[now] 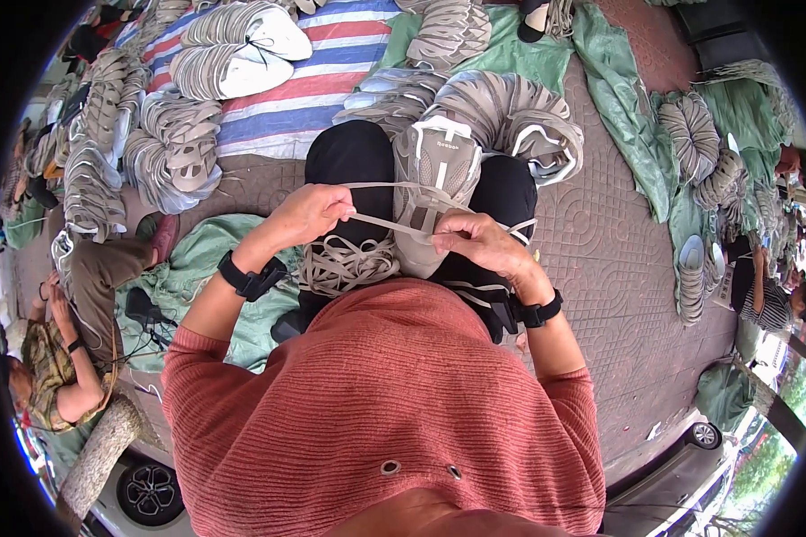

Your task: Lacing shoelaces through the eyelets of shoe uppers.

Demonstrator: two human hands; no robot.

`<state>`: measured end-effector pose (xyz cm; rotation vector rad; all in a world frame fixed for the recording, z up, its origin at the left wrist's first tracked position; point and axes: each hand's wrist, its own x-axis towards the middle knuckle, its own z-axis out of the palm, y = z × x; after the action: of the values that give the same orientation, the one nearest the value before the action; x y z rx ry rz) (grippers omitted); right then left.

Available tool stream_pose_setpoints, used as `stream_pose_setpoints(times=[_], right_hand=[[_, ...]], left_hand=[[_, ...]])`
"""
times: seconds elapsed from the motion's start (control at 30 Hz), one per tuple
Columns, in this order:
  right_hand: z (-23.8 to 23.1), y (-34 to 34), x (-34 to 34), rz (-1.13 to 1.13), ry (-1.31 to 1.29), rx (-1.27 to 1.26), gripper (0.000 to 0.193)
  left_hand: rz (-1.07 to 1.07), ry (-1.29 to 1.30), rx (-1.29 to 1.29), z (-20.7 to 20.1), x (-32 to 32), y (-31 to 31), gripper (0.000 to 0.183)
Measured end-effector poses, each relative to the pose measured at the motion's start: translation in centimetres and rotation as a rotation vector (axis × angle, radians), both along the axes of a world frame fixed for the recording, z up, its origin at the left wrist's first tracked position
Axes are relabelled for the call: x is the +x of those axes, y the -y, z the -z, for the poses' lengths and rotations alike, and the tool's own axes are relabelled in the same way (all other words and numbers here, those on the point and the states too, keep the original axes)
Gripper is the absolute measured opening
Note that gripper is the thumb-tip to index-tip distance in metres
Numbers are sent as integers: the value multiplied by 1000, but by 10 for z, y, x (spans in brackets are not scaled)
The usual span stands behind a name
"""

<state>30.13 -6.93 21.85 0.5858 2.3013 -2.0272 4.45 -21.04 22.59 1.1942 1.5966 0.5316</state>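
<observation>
On my lap, between my black-clad knees, lies a beige-grey shoe upper (441, 166) with a white edge at its far end. A flat beige shoelace (376, 221) runs taut from my left hand (312, 213) across the upper to my right hand. My left fingers pinch the lace to the left of the upper. My right hand (482, 243) is closed on the lace over the near part of the upper, and a length of it trails off to the right. A tangled bundle of laces (349, 266) rests on my left thigh.
Stacked shoe uppers (501, 103) curve round just beyond my knees. More stacks (242, 49) sit on a striped sheet (331, 58) and green tarps (618, 98). At left another person (63, 367) sits by a tree trunk (98, 452). Paving (591, 295) lies at right.
</observation>
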Motion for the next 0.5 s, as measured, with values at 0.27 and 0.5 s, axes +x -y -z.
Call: stream_pose_setpoints(times=[0.27,0.5], right_hand=[[-6,-7,-13,25,190,-102,17],[1,-8,-25,22,135,-32,15]], left_hand=[[125,-673,593,-5,34,-11,20],[-27,307,215,14,56,-43,11]])
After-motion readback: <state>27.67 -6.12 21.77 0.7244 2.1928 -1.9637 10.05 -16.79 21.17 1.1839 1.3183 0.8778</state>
